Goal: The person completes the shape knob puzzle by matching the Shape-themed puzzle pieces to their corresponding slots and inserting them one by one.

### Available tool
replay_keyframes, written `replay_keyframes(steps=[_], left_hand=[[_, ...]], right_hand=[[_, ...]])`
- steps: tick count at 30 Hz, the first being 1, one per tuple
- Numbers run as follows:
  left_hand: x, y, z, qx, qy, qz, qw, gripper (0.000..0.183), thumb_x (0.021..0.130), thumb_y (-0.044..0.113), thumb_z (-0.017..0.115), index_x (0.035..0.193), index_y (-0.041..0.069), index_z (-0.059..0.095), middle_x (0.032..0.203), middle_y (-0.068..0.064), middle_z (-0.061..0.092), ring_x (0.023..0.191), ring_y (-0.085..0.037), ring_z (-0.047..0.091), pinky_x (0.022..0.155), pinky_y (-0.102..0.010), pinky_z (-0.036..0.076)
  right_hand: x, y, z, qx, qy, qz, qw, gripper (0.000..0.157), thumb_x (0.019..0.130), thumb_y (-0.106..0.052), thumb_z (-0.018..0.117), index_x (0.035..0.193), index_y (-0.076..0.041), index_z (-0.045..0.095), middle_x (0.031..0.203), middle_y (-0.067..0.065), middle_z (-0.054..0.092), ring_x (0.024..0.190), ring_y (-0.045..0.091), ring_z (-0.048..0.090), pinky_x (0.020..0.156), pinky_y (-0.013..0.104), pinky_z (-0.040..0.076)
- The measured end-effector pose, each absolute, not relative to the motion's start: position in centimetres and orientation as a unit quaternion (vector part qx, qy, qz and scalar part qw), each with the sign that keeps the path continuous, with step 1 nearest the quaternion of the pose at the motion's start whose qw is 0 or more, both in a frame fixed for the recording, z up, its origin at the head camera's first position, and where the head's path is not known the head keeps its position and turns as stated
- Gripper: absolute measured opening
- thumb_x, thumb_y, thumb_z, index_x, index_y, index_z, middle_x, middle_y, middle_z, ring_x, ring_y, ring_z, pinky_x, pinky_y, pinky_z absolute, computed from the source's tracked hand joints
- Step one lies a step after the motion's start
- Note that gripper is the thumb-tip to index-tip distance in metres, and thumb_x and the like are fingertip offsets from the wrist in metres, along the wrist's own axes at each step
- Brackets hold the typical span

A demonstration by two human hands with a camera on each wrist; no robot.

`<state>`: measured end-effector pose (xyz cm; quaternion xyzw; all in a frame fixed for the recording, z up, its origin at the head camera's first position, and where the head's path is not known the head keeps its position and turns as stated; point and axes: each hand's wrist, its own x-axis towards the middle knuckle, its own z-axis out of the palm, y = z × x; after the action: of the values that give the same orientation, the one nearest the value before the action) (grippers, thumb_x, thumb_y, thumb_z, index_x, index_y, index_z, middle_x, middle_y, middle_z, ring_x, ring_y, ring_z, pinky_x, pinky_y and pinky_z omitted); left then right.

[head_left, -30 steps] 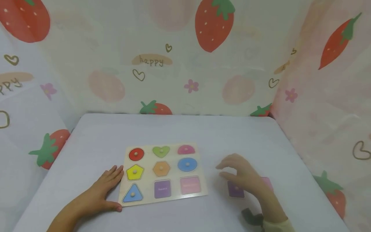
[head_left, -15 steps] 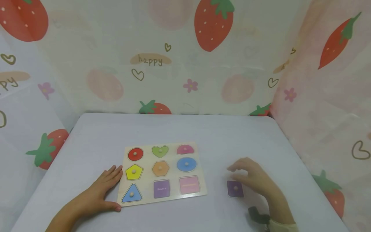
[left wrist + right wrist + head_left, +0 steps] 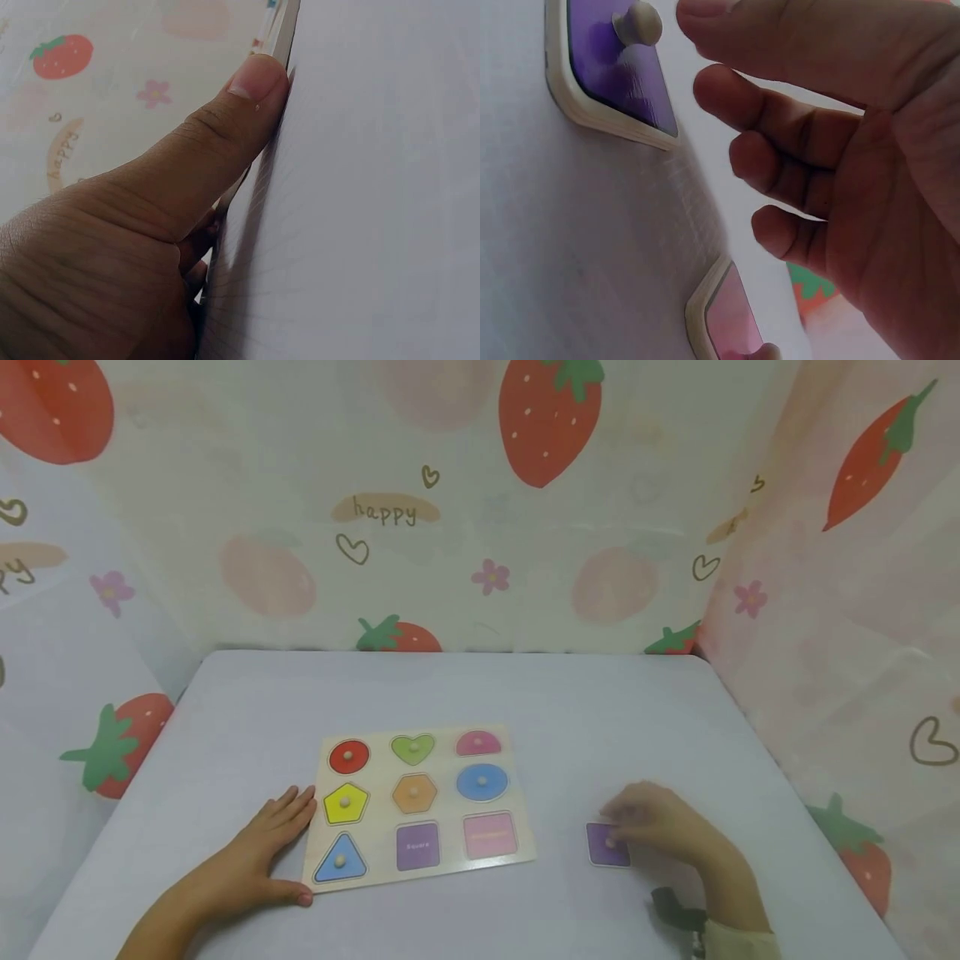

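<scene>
A wooden shape-puzzle board (image 3: 447, 808) lies on the table. My left hand (image 3: 262, 852) rests along its left edge, fingers straight, with the thumb (image 3: 251, 86) right at the edge in the left wrist view. Over on the right, my right hand (image 3: 667, 822) hovers by a purple square puzzle piece (image 3: 604, 850), fingers bent and nothing between them. The piece's wooden knob (image 3: 643, 24) stands just off the thumb tip (image 3: 705, 7) in the right wrist view. A pink puzzle piece (image 3: 731, 322) lies beyond; the right hand hides it in the head view.
Knobbed pieces fill most of the board, such as the red circle (image 3: 348, 757) and blue triangle (image 3: 341, 860). Two recesses lie bare, a purple square (image 3: 417, 846) and a pink rectangle (image 3: 491, 835). Strawberry-print sheets (image 3: 390, 577) wall the white table (image 3: 375, 693).
My right hand has moved right and down toward the purple square piece, now overlapping its corner. The pink piece has gone from sight behind it. My left hand stays by the board.
</scene>
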<state>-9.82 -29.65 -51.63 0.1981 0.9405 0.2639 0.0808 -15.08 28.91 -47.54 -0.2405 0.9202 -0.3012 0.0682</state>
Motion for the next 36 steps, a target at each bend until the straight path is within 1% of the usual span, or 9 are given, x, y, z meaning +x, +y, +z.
replay_keyframes(steps=[4, 10, 19, 23, 28, 32, 36], left_hand=[[-9.9, -29.6, -51.5, 0.202, 0.94, 0.265, 0.073, 0.126, 0.065, 0.075, 0.079, 0.16, 0.006, 0.033, 0.17, -0.01, 0.023, 0.158, -0.037, 0.01, 0.11, -0.002, -0.016], [-9.9, -29.6, -51.7, 0.198, 0.941, 0.261, 0.078, 0.127, 0.064, 0.075, 0.08, 0.16, 0.006, 0.032, 0.17, -0.01, 0.023, 0.158, -0.036, 0.009, 0.109, -0.002, -0.017], [-9.9, -29.6, -51.5, 0.207, 0.94, 0.264, 0.064, 0.125, 0.066, 0.074, 0.079, 0.159, 0.004, 0.034, 0.169, -0.013, 0.025, 0.157, -0.039, 0.012, 0.109, -0.002, -0.016], [-9.7, -29.5, -51.6, 0.198, 0.939, 0.27, 0.075, 0.125, 0.065, 0.075, 0.079, 0.16, 0.005, 0.033, 0.17, -0.011, 0.024, 0.157, -0.039, 0.011, 0.108, -0.001, -0.016], [-9.6, -29.7, -51.9, 0.197, 0.941, 0.265, 0.08, 0.126, 0.065, 0.076, 0.077, 0.16, 0.007, 0.033, 0.17, -0.01, 0.024, 0.157, -0.039, 0.011, 0.108, 0.0, -0.016], [-9.8, -29.8, -51.9, 0.198, 0.942, 0.259, 0.075, 0.126, 0.065, 0.078, 0.076, 0.16, 0.007, 0.033, 0.17, -0.009, 0.024, 0.158, -0.037, 0.011, 0.108, -0.001, -0.016], [-10.0, -29.7, -52.0, 0.199, 0.942, 0.259, 0.076, 0.127, 0.065, 0.078, 0.076, 0.161, 0.008, 0.032, 0.17, -0.009, 0.023, 0.158, -0.037, 0.01, 0.108, 0.0, -0.016]], right_hand=[[-15.1, 29.3, -47.7, -0.255, 0.912, -0.307, 0.092, 0.023, 0.085, -0.032, 0.084, 0.105, -0.02, 0.079, 0.101, -0.01, 0.074, 0.097, 0.009, 0.065, 0.089, 0.031, 0.053], [-15.2, 29.5, -48.2, -0.251, 0.906, -0.317, 0.124, 0.018, 0.088, -0.031, 0.081, 0.104, -0.024, 0.078, 0.1, -0.014, 0.073, 0.097, 0.005, 0.065, 0.09, 0.029, 0.054], [-14.9, 29.1, -47.5, -0.247, 0.903, -0.32, 0.145, 0.011, 0.088, -0.027, 0.08, 0.098, -0.023, 0.078, 0.098, -0.012, 0.072, 0.096, 0.008, 0.065, 0.088, 0.03, 0.054], [-14.9, 28.8, -47.4, -0.239, 0.907, -0.307, 0.161, 0.007, 0.089, -0.028, 0.079, 0.095, -0.024, 0.077, 0.094, -0.014, 0.071, 0.093, 0.006, 0.065, 0.086, 0.03, 0.054], [-14.9, 28.7, -47.6, -0.233, 0.914, -0.289, 0.162, 0.005, 0.089, -0.03, 0.079, 0.092, -0.026, 0.076, 0.09, -0.017, 0.07, 0.089, 0.004, 0.062, 0.083, 0.029, 0.052], [-14.9, 28.6, -47.6, -0.241, 0.909, -0.298, 0.163, 0.006, 0.09, -0.029, 0.078, 0.09, -0.024, 0.076, 0.087, -0.015, 0.069, 0.086, 0.005, 0.061, 0.08, 0.029, 0.051], [-14.8, 28.4, -47.3, -0.239, 0.91, -0.297, 0.163, 0.007, 0.09, -0.031, 0.078, 0.091, -0.025, 0.075, 0.089, -0.015, 0.068, 0.087, 0.005, 0.06, 0.079, 0.028, 0.051]])
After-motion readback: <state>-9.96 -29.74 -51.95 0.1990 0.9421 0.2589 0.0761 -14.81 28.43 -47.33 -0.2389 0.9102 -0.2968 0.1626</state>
